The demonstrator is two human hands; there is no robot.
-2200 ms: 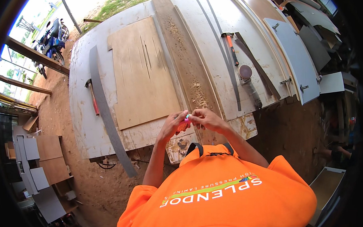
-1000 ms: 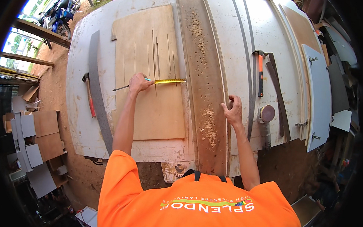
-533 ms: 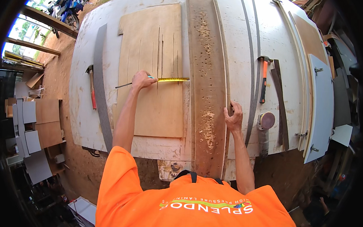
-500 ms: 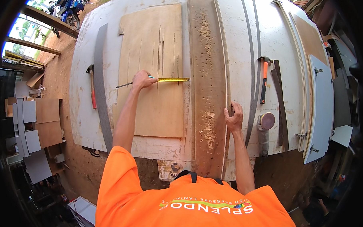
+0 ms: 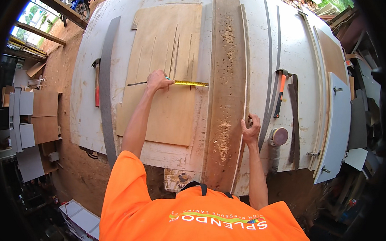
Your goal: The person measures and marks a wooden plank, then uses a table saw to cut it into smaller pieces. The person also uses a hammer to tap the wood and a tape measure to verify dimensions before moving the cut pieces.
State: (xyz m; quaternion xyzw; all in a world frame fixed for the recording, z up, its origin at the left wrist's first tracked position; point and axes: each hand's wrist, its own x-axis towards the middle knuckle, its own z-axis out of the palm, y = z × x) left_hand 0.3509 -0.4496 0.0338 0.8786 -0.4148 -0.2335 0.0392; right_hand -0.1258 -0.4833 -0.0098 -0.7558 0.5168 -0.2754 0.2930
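Observation:
My left hand (image 5: pixel 158 80) is closed around a tape measure over a pale plywood sheet (image 5: pixel 159 117) with long dark cracks. Its yellow blade (image 5: pixel 191 83) reaches right to the near-left edge of a long brown wooden board (image 5: pixel 226 89), whose face is pitted and chipped. A thin dark rod (image 5: pixel 137 83) sticks out leftward from the same hand, and a bit of teal shows at the fingers. At the board's right edge, along a thin pale strip, my right hand (image 5: pixel 251 129) grips with bent fingers. The tape's case is hidden in my left hand.
All this lies on a large white worktable (image 5: pixel 85 81). A red-handled hammer (image 5: pixel 97 85) and grey strip (image 5: pixel 109 89) lie left. Rightward are an orange-handled hammer (image 5: pixel 280 94), a round-headed tool (image 5: pixel 280 136), dark strips (image 5: pixel 293 117) and a light-blue panel with hinges (image 5: pixel 333 128).
The whole view has shifted and tilted slightly. Both hands keep their holds, the left on the tape measure and the right at the board's edge.

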